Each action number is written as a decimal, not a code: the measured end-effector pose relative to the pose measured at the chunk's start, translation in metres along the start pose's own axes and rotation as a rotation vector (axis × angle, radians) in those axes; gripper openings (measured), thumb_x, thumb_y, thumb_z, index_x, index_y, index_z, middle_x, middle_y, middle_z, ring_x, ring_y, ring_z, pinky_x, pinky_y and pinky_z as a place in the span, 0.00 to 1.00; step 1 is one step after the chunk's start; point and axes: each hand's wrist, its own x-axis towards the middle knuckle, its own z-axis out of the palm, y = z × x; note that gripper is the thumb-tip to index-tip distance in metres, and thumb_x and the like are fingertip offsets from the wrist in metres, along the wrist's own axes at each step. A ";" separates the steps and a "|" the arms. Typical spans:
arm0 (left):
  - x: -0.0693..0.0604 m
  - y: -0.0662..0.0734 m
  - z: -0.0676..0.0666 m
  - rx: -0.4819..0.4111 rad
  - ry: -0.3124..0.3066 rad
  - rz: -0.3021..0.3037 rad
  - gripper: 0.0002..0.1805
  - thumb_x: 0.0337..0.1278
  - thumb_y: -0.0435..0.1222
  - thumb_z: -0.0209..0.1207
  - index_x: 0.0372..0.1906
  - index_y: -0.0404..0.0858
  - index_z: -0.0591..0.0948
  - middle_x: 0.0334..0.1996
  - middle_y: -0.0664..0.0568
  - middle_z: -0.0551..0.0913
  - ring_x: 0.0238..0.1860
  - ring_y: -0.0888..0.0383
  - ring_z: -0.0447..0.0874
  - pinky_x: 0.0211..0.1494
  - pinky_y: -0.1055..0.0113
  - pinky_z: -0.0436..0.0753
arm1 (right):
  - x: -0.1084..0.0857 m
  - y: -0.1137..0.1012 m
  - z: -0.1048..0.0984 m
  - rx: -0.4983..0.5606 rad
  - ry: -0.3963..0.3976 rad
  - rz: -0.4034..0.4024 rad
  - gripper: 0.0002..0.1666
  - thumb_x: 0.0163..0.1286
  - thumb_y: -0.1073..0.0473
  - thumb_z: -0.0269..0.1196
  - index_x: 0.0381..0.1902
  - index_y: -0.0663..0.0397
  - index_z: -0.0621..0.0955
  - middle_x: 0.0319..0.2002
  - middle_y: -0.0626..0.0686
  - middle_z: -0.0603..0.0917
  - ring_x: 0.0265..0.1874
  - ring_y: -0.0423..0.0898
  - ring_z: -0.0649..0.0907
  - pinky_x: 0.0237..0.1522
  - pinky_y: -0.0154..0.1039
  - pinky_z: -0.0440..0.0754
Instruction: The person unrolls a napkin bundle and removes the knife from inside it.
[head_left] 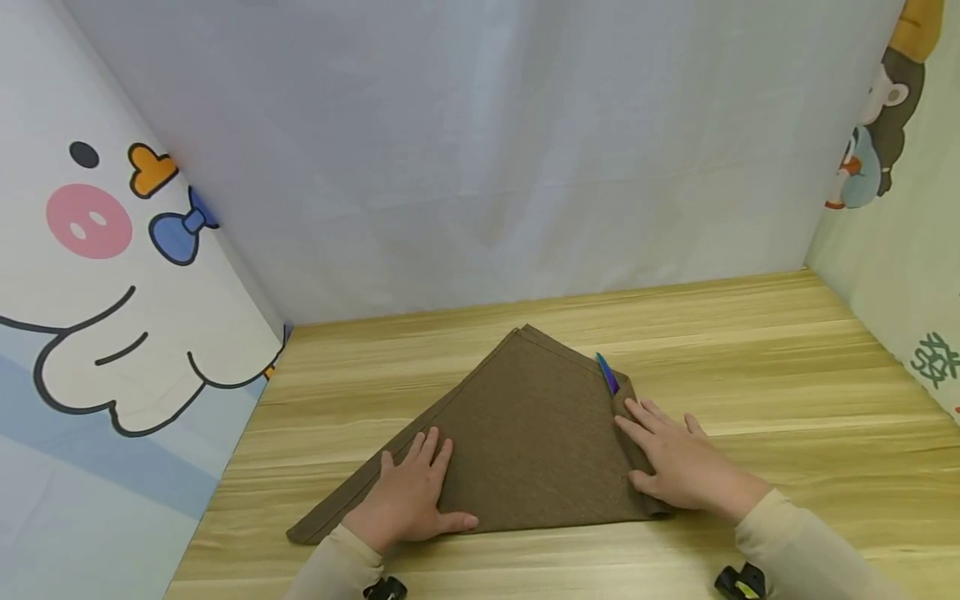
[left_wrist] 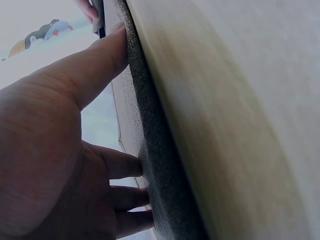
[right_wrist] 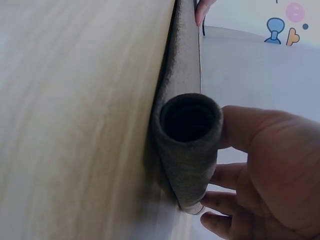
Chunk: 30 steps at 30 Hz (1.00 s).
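Note:
A brown cloth (head_left: 540, 450) lies folded on the table, its peak pointing away from me. Its right edge is wound into a roll (right_wrist: 187, 170), with a dark hollow at the near end. A shiny blue-purple pointed piece (head_left: 607, 374) sticks out of the roll's far end; the rest is hidden inside, so its kind cannot be told. My right hand (head_left: 686, 467) rests on the roll, thumb near the close end and fingers further along. Spread over the cloth's left part, my left hand (head_left: 408, 500) presses it down, its thumb along the near edge.
The wood-patterned table (head_left: 787, 375) extends around the cloth. A pale curtain (head_left: 480, 167) hangs behind it. Printed panels stand at both sides, the left one with a cartoon bird (head_left: 90, 221).

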 end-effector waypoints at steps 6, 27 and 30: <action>0.000 0.000 0.000 0.005 -0.002 -0.003 0.63 0.42 0.77 0.49 0.75 0.37 0.55 0.75 0.37 0.47 0.74 0.39 0.46 0.59 0.26 0.54 | -0.004 0.003 -0.002 0.019 0.007 0.007 0.42 0.62 0.51 0.65 0.71 0.59 0.65 0.73 0.62 0.58 0.70 0.63 0.58 0.57 0.76 0.52; -0.002 0.000 0.000 0.009 0.024 0.021 0.62 0.44 0.75 0.51 0.75 0.35 0.56 0.74 0.35 0.49 0.73 0.38 0.49 0.57 0.25 0.56 | -0.016 0.018 -0.004 0.056 0.044 0.049 0.40 0.62 0.55 0.63 0.70 0.62 0.66 0.71 0.64 0.61 0.69 0.64 0.60 0.55 0.77 0.54; -0.002 0.000 -0.001 0.008 0.024 0.022 0.62 0.44 0.75 0.51 0.75 0.35 0.56 0.74 0.35 0.49 0.73 0.38 0.49 0.57 0.25 0.56 | -0.017 0.020 -0.005 0.066 0.043 0.050 0.40 0.62 0.55 0.63 0.70 0.62 0.66 0.71 0.64 0.61 0.69 0.64 0.60 0.54 0.77 0.54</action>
